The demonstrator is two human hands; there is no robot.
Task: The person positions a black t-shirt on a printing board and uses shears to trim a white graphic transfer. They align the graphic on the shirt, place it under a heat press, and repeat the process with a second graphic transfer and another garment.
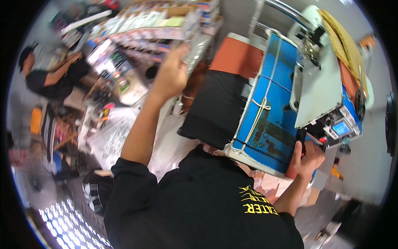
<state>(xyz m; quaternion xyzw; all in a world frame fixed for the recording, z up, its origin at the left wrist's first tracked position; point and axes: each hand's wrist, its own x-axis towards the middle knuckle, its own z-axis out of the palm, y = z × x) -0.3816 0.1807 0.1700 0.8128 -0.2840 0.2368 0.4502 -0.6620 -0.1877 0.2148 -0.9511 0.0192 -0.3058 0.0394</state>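
Note:
My left hand [172, 74] is raised in front of a rack of boxes, its arm stretched forward. Motion blurs its fingers, and clear plastic [199, 52] shows just beyond them. At the right, my right hand [309, 158] is closed around a black handle [302, 135] by the corner of a machine. That machine has a pale flat panel [317, 93] and a control box with a small lit blue screen [340, 128]. Beside it lies a worn blue board [265, 112] with a white cord [260, 107] tied around it.
A black cloth [217, 101] and an orange-red surface [236, 54] lie left of the board. Boxes of packets [145, 25] fill a rack at the back. A person in black [49, 79] sits at the far left. Clear plastic sheeting [112, 133] lies near my left forearm.

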